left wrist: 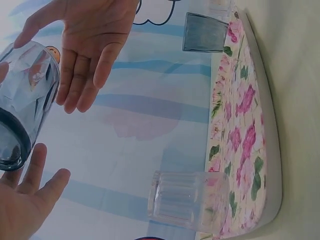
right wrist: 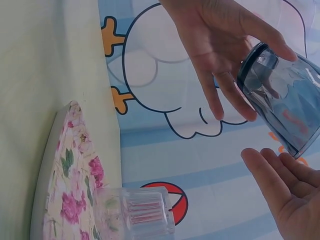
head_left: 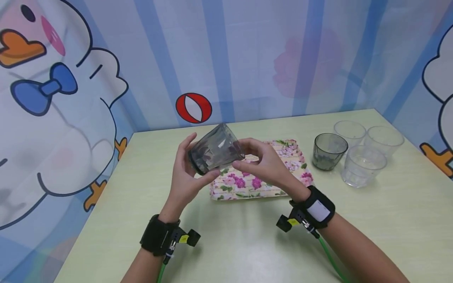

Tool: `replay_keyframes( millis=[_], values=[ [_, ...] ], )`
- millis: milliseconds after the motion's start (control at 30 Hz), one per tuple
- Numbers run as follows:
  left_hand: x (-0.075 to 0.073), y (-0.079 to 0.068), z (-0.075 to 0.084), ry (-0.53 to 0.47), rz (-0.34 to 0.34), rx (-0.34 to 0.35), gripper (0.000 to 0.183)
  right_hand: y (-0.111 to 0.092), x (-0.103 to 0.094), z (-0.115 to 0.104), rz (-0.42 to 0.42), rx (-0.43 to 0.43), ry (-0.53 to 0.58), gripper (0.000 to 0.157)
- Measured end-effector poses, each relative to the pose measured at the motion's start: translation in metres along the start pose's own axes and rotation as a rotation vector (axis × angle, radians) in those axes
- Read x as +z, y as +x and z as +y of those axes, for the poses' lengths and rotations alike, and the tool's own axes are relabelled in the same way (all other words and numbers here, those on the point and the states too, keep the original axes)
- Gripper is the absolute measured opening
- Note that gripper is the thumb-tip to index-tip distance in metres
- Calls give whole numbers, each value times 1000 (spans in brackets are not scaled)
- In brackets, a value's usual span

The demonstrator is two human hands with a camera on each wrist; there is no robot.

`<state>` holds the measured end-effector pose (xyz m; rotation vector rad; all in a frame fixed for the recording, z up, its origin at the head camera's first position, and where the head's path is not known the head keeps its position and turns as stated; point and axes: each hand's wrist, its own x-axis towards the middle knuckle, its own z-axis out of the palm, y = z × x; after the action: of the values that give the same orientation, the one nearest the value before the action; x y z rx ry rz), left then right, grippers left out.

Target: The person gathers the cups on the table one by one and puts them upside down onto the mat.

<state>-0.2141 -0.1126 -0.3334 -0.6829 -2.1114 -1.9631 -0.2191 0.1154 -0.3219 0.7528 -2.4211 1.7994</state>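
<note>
A dark grey tinted drinking glass point(head_left: 216, 149) is held tilted in the air, its thick base toward the left and its rim toward the right. My left hand point(head_left: 185, 177) holds it around the base end, thumb below. At the rim end my right hand point(head_left: 263, 163) pinches it between thumb and fingers. Beneath and behind the hands lies a floral tray point(head_left: 262, 188). On that tray stands a clear glass point(left wrist: 187, 200), seen in the left wrist view and also in the right wrist view; in the head view the hands and held glass hide it.
To the right of the tray stand another dark grey glass point(head_left: 327, 153) and three clear glasses, the nearest clear glass point(head_left: 362, 167) in front. The pale table point(head_left: 230, 243) meets a cartoon-printed backdrop point(head_left: 247, 59) at its back edge. A green cable point(head_left: 329, 253) trails from each wrist strap.
</note>
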Motion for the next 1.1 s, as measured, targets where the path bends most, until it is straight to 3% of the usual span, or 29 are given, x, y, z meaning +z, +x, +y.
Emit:
replay_keyframes(
  millis=[233,567,1100],
  values=[
    [3,5,-3,-106,-7,63,90,1,-2,-1,-20,-36,67,47],
    [10,19,-1,-234,-35,144,98,1,-7,0,-20,-21,73,48],
    [23,37,-1,-320,-11,168,101,1,-15,0,-12,-19,37,57]
  ],
)
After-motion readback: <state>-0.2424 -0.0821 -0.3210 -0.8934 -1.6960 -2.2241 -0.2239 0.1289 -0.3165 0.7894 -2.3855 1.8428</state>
